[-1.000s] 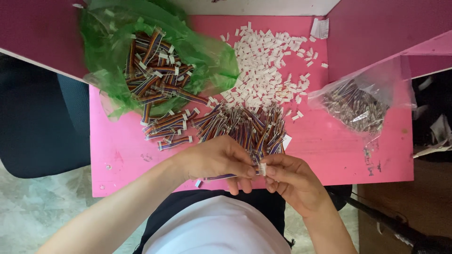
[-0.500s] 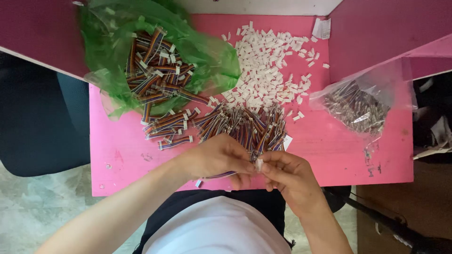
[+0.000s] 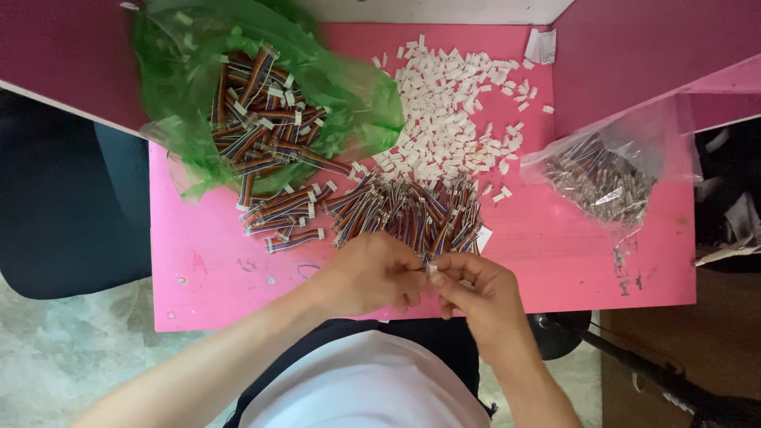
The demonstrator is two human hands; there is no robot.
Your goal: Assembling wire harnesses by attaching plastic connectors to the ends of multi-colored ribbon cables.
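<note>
From the head view, your left hand and right hand meet at the pink table's near edge, fingertips pinched together on a small white connector; its axis is too small to tell. Just beyond lies a wire pile. The green bag holds ribbon wires, the clear bag more. White connectors lie loose.
</note>
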